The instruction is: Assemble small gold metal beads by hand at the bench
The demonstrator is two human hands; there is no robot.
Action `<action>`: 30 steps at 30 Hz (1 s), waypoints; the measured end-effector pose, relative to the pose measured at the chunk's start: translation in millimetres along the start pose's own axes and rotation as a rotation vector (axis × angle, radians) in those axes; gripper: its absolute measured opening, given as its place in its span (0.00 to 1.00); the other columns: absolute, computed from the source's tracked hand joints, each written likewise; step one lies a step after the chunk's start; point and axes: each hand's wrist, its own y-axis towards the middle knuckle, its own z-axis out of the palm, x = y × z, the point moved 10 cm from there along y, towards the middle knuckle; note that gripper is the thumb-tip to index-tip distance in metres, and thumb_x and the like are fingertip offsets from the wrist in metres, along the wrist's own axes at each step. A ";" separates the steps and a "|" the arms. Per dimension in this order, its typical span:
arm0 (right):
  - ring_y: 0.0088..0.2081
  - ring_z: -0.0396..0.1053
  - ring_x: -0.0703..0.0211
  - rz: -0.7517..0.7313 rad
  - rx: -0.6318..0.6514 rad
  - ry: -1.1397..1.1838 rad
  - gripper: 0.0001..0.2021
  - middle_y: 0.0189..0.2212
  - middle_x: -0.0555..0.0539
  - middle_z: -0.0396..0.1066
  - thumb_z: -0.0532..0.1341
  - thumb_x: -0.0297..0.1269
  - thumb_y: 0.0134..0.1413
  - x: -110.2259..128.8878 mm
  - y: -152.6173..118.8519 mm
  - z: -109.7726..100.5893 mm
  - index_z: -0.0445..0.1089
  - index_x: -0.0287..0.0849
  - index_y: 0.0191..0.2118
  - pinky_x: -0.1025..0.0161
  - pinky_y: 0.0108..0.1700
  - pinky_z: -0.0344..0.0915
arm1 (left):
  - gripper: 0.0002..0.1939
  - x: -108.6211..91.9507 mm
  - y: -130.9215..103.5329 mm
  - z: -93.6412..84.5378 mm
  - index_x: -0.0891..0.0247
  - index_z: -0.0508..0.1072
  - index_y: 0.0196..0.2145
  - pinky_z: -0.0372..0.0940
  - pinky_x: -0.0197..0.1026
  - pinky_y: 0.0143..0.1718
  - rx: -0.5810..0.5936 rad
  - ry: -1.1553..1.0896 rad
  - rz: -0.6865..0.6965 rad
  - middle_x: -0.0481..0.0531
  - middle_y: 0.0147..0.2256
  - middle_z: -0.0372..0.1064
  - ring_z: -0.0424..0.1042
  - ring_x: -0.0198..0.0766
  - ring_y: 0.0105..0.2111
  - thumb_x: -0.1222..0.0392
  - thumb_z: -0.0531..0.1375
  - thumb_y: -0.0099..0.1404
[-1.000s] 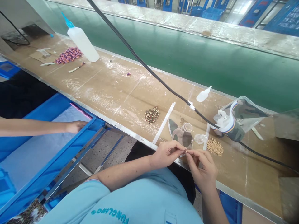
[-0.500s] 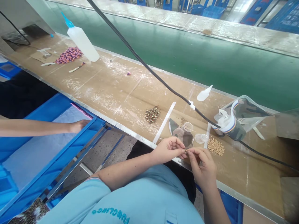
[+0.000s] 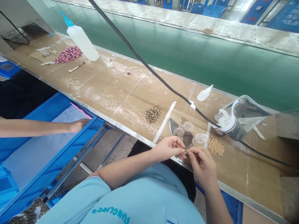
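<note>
Near the tan pile, the left hand and right hand pinch a tiny bit, probably light, best held by its edges.

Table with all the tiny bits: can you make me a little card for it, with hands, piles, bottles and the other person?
Left hand: pinching a tiny piece; can't tell what
Right hand: fingertips at the same piece
Piles: tan, dark-and-gold, pink-and-purple
Big bottle: blue tip
Small bottle: white
Other person's hand: at the blue tub
</note>
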 end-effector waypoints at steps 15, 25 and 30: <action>0.30 0.68 0.64 0.019 -0.033 0.025 0.06 0.28 0.50 0.70 0.57 0.34 0.58 -3.6 -2.3 0.5 0.70 0.45 0.32 0.68 0.29 0.64 | 0.24 -1.6 1.2 0.7 0.69 0.66 0.29 0.68 0.36 0.28 0.024 -0.032 -0.002 0.50 0.21 0.71 0.74 0.35 0.24 0.51 0.71 0.43; 0.30 0.67 0.64 -0.019 -0.029 -0.016 0.05 0.28 0.50 0.69 0.56 0.34 0.58 1.1 -0.5 -0.6 0.69 0.45 0.33 0.68 0.31 0.64 | 0.24 -1.0 1.7 1.9 0.69 0.66 0.31 0.68 0.37 0.29 0.054 -0.023 -0.032 0.51 0.22 0.72 0.74 0.34 0.23 0.51 0.71 0.44; 0.30 0.67 0.64 -0.015 -0.008 -0.023 0.07 0.28 0.50 0.69 0.55 0.35 0.59 0.7 0.5 2.0 0.69 0.45 0.32 0.67 0.31 0.64 | 0.26 -1.5 1.5 2.2 0.69 0.66 0.30 0.68 0.36 0.29 0.056 -0.010 -0.044 0.51 0.21 0.72 0.73 0.33 0.23 0.49 0.71 0.41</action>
